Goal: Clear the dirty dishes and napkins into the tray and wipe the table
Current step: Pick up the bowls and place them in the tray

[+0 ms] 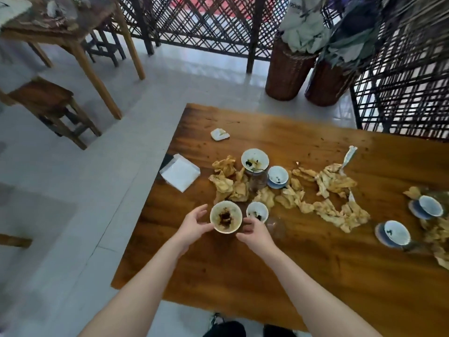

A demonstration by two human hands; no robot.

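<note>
A white bowl with dark brown dregs sits near the left end of the wooden table. My left hand curls round its left side. My right hand curls at its right side, fingertips close to the rim; whether it touches is unclear. A small white cup stands just right of the bowl. Crumpled brown-stained napkins lie strewn across the middle. More dirty bowls and cups stand there: a bowl, a blue-and-white cup, and two cups on saucers at the right.
A stack of white napkins lies at the table's left edge, a small white dish farther back. A clear glass stands beside my right hand. Wicker baskets, lattice screens, another table and a stool surround the table. No tray is visible.
</note>
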